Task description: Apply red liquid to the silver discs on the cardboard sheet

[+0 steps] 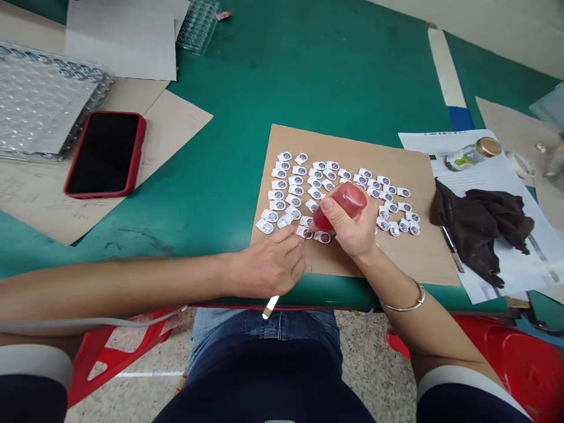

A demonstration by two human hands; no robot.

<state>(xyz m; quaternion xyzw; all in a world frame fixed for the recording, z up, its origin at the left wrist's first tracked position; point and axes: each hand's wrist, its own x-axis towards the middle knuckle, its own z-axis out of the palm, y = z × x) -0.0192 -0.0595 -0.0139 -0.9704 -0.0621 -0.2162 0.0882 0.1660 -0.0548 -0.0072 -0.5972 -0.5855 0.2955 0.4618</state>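
My left hand [275, 264] is closed around slim metal tweezers [270, 306], whose flat back end sticks out below the palm. Its fingertips rest by the near rows of small white tags with dark round discs [278, 194]. In my right hand [359, 226] is a red squeeze bottle [348, 202], gripped by the fingers and thumb. The bottle is tilted, its narrow end down to the left, over a disc close to my left fingers. Several columns of these tags lie on a brown cardboard sheet [374, 258]; the right hand and bottle hide some.
A red-cased phone [106, 154] and clear plastic trays [48, 106] lie at left. At right are a dark cloth [482, 223], a slim metal tool [452, 249] and a gold-lidded glass jar [471, 154] on printed paper [440, 141]. Red stools [511, 358] stand below the green table [308, 70].
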